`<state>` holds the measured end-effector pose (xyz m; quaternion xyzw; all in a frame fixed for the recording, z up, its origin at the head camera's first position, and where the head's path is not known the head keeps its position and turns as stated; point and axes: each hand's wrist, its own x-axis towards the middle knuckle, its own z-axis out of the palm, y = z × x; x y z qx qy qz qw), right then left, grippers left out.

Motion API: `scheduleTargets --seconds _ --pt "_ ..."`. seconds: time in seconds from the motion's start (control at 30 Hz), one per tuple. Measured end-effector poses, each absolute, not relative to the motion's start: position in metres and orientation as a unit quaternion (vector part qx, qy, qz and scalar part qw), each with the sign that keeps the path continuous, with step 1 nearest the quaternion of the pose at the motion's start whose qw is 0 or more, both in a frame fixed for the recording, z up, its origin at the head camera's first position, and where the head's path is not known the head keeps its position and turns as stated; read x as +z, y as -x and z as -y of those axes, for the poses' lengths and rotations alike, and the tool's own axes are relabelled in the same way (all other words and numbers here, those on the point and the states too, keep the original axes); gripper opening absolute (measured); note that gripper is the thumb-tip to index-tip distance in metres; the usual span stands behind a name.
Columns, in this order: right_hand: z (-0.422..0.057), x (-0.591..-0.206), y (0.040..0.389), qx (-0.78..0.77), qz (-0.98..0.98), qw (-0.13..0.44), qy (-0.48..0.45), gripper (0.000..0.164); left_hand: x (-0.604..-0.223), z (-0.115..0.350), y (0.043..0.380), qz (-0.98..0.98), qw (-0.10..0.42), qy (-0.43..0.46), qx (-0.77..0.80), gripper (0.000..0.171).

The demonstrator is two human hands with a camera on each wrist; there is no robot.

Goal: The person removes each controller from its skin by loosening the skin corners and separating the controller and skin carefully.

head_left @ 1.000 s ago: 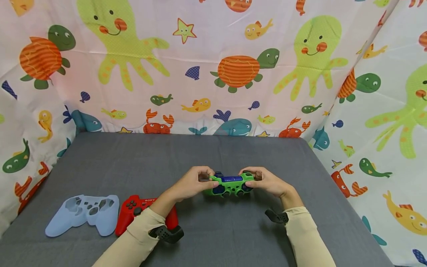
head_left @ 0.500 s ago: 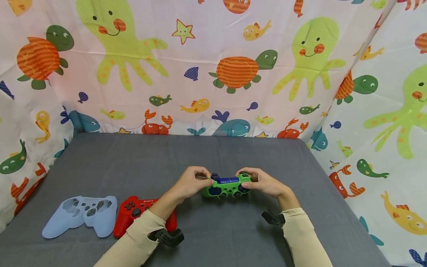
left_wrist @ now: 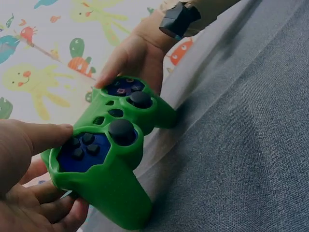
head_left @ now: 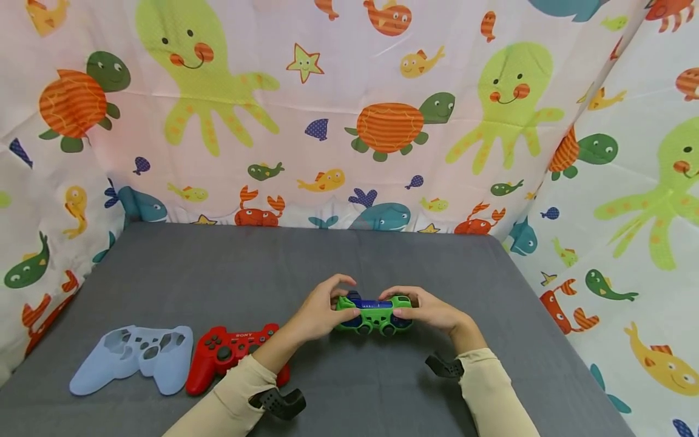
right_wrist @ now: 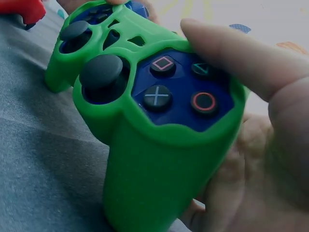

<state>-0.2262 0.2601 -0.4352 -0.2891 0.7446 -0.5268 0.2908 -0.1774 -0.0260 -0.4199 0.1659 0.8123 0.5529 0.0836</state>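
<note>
A dark blue game controller sits inside a green silicone cover, its black sticks and buttons showing through the cutouts. My left hand pinches the controller's left end, thumb on the face near the directional buttons and fingers behind, as the left wrist view shows. On the other end, my right hand grips it with the thumb at the upper edge by the symbol buttons. In the head view the controller's top edge faces away from me. The cover's back side is hidden.
On the grey table, a light blue silicone cover lies at the left. Beside it is a red game controller, partly hidden by my left forearm. A patterned sea-animal curtain borders the table at the back and sides.
My left index finger has lifted from the controller's top edge. The controller has tilted slightly, and the cover's upper left part lies flatter around it. The head view has shifted a little.
</note>
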Motion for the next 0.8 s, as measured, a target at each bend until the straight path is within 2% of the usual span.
scheduleTargets --seconds 0.23,0.47,0.67,0.8 --pt "-0.2566 -0.4394 0.2274 -0.540 -0.728 0.298 0.300 0.042 -0.4184 0.0268 0.1763 -0.829 0.086 -0.164 0.527 0.043" --pt "-0.2545 -0.4407 0.2263 -0.539 -0.732 0.273 0.314 0.027 -0.4156 0.0261 0.1747 -0.837 0.084 -0.161 0.516 0.039" --pt "-0.2529 -0.4398 0.2253 -0.527 -0.742 0.280 0.305 0.020 -0.4160 0.0263 0.1745 -0.834 0.087 -0.156 0.522 0.037" --pt "-0.2550 -0.4386 0.2248 -0.562 -0.699 0.310 0.314 0.032 -0.4164 0.0287 0.1751 -0.826 0.084 -0.160 0.534 0.040"
